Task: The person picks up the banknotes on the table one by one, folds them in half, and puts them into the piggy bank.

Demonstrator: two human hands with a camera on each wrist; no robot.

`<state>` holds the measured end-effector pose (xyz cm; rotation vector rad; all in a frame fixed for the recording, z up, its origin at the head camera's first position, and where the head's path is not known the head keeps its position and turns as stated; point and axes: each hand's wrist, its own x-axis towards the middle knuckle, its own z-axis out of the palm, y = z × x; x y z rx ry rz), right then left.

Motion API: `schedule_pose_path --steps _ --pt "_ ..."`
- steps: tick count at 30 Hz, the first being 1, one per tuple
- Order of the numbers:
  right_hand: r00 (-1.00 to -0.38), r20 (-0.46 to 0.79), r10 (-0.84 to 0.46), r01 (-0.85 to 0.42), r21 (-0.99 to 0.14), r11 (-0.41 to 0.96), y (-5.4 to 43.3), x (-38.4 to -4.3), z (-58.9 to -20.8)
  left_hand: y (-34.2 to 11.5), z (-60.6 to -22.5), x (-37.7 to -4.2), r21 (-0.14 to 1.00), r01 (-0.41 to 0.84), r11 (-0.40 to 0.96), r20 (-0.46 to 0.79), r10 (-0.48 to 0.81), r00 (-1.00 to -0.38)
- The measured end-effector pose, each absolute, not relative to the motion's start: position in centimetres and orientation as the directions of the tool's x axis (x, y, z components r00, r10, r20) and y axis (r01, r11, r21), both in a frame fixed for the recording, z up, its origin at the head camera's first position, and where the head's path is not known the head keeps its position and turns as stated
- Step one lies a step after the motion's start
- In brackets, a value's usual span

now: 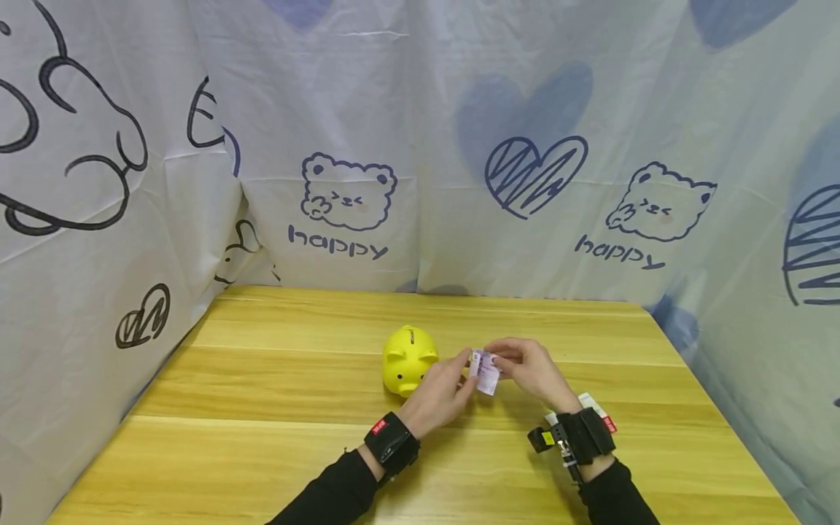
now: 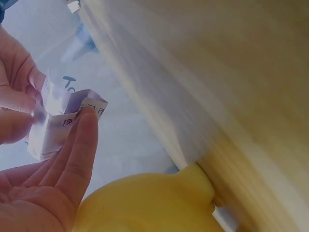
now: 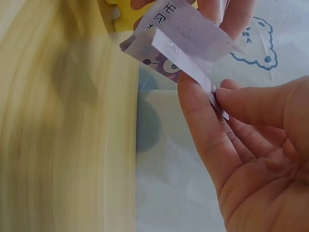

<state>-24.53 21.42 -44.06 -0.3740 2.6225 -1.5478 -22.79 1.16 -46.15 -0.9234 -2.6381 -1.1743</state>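
A small purple-and-white paper note [image 1: 487,374] with printed characters is held between both hands above the table, creased into folds. My left hand [image 1: 441,394] pinches its left side, fingers behind the paper in the left wrist view. On the other side, my right hand [image 1: 530,370] grips an edge of the note [image 3: 188,53] between thumb and forefinger. Just left of the left hand stands a yellow piggy bank [image 1: 408,359] with a dark slot in its top, its snout turned toward me. The left hand hides part of its right side.
The wooden table [image 1: 262,452] has a light yellow grain. Behind it and at both sides hangs a white cloth [image 1: 446,219] printed with bears and hearts. Black straps with cameras [image 1: 390,442] circle both wrists.
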Motion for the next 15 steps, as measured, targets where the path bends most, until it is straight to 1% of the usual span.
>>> schedule_pose_path --steps 9,15 --pt "-0.969 0.079 -0.233 -0.178 -0.881 0.438 21.06 -24.40 -43.82 1.26 -46.13 -22.91 0.627 0.586 0.513 0.346 0.490 -0.800" --pt "-0.965 0.119 -0.232 -0.211 -0.880 0.425 20.59 -24.35 -43.95 1.32 -46.18 -22.92 0.621 0.595 0.511 0.356 0.493 -0.794"
